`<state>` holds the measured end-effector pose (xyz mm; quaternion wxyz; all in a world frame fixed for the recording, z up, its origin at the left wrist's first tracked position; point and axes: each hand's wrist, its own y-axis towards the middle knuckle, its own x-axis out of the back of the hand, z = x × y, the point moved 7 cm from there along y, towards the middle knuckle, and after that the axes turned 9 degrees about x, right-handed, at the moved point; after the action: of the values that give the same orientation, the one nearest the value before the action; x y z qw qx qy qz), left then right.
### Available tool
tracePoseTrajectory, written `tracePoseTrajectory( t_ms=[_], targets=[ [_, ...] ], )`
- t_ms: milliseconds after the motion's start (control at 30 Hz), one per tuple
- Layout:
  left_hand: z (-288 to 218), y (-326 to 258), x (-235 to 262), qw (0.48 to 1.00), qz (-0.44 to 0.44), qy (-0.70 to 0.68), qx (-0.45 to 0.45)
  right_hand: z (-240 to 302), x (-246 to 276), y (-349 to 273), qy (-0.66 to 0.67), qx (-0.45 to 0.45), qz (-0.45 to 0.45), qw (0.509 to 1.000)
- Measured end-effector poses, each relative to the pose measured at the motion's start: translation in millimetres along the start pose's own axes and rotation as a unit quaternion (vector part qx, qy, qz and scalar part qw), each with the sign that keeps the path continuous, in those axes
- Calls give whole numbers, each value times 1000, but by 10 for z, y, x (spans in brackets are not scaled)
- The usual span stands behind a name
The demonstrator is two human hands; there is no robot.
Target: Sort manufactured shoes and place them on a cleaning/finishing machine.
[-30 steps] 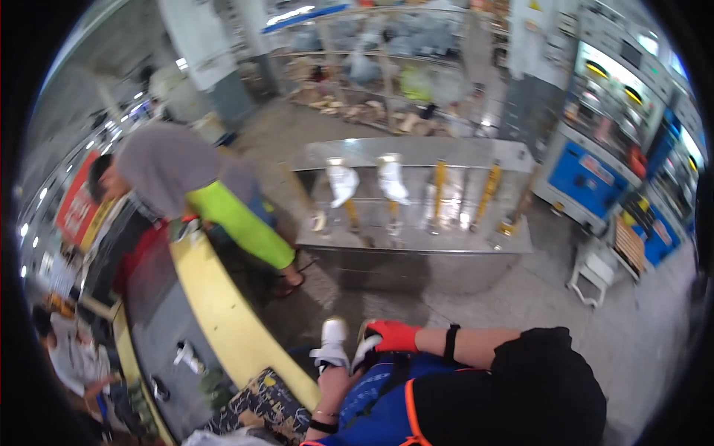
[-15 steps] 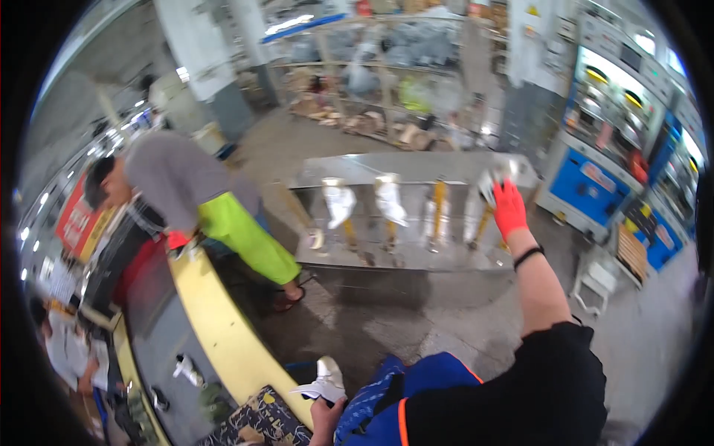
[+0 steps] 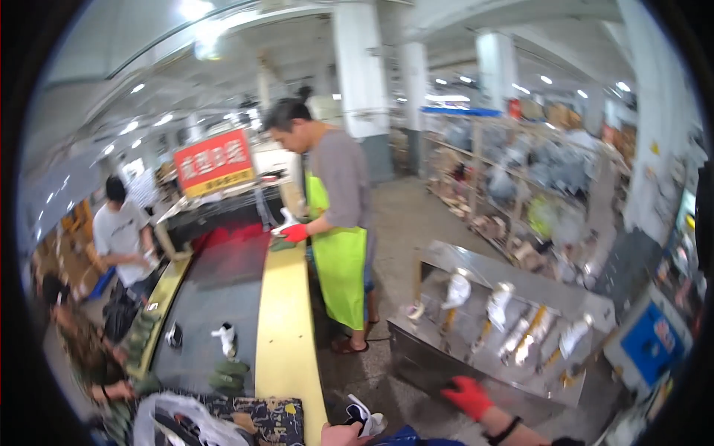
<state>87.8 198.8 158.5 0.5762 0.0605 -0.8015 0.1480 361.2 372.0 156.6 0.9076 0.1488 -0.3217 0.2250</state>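
Note:
My right hand [image 3: 468, 395], in a red glove, hovers with its fingers spread and nothing in it, just off the near edge of a steel machine [image 3: 446, 357]. Several upright forms stand on the machine, some wearing white fabric pieces [image 3: 455, 288]. My left hand [image 3: 338, 435] barely shows at the bottom edge. A white fabric piece with dark marks [image 3: 364, 418] is at its fingers. I cannot tell whether the hand holds it or wears it.
A person in a green apron [image 3: 338, 245] and red glove works at a long table with a yellow edge [image 3: 282, 327] to my left. Two more people [image 3: 119, 238] are at its far side. Stock shelves [image 3: 520, 171] stand behind, a blue machine [image 3: 654, 342] to the right.
The view has swung up from the floor to the room. My right hand has come down from the far right of the machine to its near edge.

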Motion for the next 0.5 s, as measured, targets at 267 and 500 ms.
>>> tracePoseTrajectory(
  t_ms=[267,500],
  targets=[
    [-949,-317,409,903,-140,34,-405,578,-2008,163,346,14,353,869],
    [-869,-243,70,883,-109,123,-441,757,-1604,8,30,4,286,958]
  ],
)
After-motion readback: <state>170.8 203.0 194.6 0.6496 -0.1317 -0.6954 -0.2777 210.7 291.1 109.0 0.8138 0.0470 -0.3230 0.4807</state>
